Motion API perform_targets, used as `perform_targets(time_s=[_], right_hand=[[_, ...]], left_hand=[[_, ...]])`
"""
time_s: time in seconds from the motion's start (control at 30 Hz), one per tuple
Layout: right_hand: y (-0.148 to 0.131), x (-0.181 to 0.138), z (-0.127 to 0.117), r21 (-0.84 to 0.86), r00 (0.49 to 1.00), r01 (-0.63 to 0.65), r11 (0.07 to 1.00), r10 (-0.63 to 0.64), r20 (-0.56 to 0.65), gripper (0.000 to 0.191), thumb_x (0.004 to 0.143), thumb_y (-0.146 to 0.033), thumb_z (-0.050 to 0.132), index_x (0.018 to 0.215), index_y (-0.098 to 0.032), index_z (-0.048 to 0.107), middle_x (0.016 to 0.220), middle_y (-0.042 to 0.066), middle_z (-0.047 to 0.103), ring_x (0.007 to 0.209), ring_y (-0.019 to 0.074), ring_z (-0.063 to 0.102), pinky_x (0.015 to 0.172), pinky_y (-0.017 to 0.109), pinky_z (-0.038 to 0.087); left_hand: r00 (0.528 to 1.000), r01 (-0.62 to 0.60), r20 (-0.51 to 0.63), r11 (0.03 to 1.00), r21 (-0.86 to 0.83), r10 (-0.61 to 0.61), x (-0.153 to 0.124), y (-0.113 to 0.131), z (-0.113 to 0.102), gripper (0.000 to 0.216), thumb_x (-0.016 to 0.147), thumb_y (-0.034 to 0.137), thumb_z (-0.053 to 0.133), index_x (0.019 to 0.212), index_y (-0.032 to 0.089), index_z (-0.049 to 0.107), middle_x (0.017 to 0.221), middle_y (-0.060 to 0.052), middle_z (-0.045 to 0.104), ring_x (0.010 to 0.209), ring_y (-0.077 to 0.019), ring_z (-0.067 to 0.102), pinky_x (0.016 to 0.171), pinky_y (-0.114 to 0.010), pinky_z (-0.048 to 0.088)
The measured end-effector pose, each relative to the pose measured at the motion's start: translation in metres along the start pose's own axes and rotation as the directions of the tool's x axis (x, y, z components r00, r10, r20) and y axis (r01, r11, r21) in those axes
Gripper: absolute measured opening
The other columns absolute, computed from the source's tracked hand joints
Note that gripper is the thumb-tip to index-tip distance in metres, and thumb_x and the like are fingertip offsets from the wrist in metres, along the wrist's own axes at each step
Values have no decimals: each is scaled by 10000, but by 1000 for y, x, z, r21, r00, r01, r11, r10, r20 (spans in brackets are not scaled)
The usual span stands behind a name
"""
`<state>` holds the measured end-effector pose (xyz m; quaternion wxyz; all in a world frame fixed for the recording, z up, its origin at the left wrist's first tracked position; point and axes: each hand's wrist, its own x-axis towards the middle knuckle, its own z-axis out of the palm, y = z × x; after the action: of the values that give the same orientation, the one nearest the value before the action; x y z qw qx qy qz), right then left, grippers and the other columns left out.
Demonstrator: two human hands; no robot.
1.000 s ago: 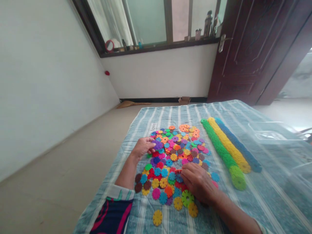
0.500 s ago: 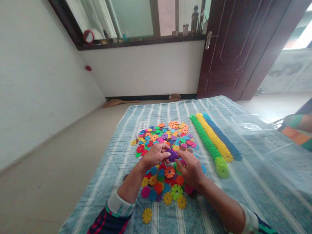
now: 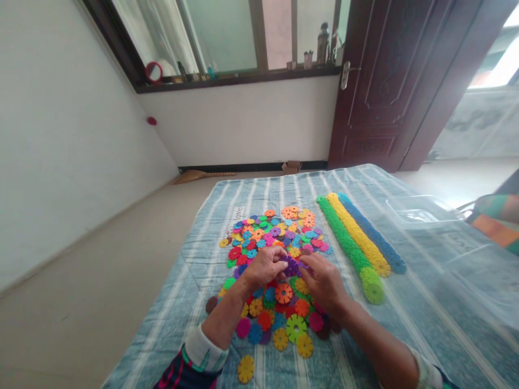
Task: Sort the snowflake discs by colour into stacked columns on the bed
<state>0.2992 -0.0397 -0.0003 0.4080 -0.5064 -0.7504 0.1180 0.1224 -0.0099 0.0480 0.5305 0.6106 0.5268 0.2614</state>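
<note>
Above the heap of colourful notched plastic discs (image 3: 284, 293), my left hand (image 3: 263, 268) pinches a purple notched disc (image 3: 291, 267) between thumb and fingers. My right hand (image 3: 325, 281) closes from the other side, its fingertips on a bit of purple at the disc's right edge. Whether that is a second disc is hard to make out, as the fingers partly cover it. Loose discs in orange, yellow, blue, red, pink and green lie around and beneath both hands. Near my left wrist a brown disc (image 3: 211, 304) lies at the heap's edge.
Overlapping rows of green discs (image 3: 344, 237), yellow discs (image 3: 359, 235) and blue discs (image 3: 373, 233) lie to the right on the striped cloth (image 3: 182, 286). Beyond them stands a clear plastic box (image 3: 425, 220). A lone yellow disc (image 3: 246, 369) lies near the front.
The view has tilted slightly, so everything sits a little lower. My right fingers have shifted a bit to the right, and more of the purple disc's face shows between the hands.
</note>
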Motion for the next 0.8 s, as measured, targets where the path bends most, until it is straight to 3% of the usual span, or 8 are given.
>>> perform_targets(time_s=[0.27, 0.8], right_hand=[[-4, 0, -3, -109, 996, 55, 993, -48, 72, 98, 854, -177, 580, 889, -191, 670, 868, 58, 648, 861, 200, 605, 750, 279, 431], [-1, 0, 4, -118, 994, 109, 987, -108, 14, 108, 823, -134, 592, 900, -194, 639, 810, 34, 661, 777, 178, 602, 675, 260, 397]], left_hand=[[999, -25, 36, 999, 47, 23, 1, -1, 2, 156, 673, 270, 597, 788, 166, 577, 595, 13, 619, 513, -142, 598, 523, -257, 463], [994, -96, 72, 984, 147, 86, 3, 2, 3, 219, 676, 269, 553, 817, 141, 662, 678, -3, 630, 573, -128, 578, 559, -238, 451]])
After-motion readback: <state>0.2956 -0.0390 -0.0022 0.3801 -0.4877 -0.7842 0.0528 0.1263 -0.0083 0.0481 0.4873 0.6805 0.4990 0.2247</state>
